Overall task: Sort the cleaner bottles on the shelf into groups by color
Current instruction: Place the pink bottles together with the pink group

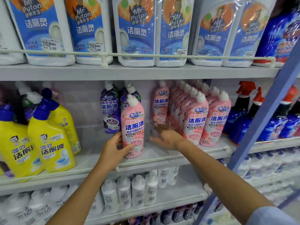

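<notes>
While upright, tapered, probably plastic bottle (132, 125)

Lone bottle (132, 127) left of bottle row (199, 120)

Two hands (113, 148), three yellow bottles (52, 140), roughly ten pink bottles (197, 120).

Shop aisle: tiered metal shelves (129, 72) are stocked with many copies of the same cleaning products, lined up in rows behind guard rails (146, 55). Barcoded price stickers (95, 47) marked 5.00 are stuck on white jugs (90, 30) on the upper tier. Yellow bottles (50, 137), pink bottles (194, 120) and blue spray bottles (240, 117) are ranked front to back below.
</notes>
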Demonstrator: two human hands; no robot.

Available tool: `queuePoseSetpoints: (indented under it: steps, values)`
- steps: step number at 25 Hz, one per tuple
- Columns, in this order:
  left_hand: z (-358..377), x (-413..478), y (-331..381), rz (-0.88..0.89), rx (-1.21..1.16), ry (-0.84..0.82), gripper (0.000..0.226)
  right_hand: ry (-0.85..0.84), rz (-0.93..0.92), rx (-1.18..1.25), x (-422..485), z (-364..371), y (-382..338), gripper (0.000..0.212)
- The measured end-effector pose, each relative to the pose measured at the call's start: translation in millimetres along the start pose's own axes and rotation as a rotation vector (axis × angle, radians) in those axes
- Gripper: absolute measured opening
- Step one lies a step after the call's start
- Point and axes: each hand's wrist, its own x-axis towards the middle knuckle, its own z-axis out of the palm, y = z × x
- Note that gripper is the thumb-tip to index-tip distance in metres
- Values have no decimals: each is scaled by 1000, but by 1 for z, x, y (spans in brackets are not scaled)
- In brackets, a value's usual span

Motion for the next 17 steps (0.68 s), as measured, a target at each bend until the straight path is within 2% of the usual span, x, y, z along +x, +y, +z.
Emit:
queuePoseSetpoints:
  steps: [4, 10, 13, 17]
  values:
    - [-2, 1, 0, 5, 18, -24, 48, 84, -104, -70, -44, -10, -12, 71]
    - [-5, 5, 3, 9, 120, -47, 50, 151, -79, -96, -66, -20, -31, 73]
    - [-5, 6, 7, 17, 173, -46, 51, 236, -58, 7, -60, -20, -55, 84]
    - [-6, 2, 8, 61, 266, -25, 46, 436, 50, 295, -37, -2, -101, 97]
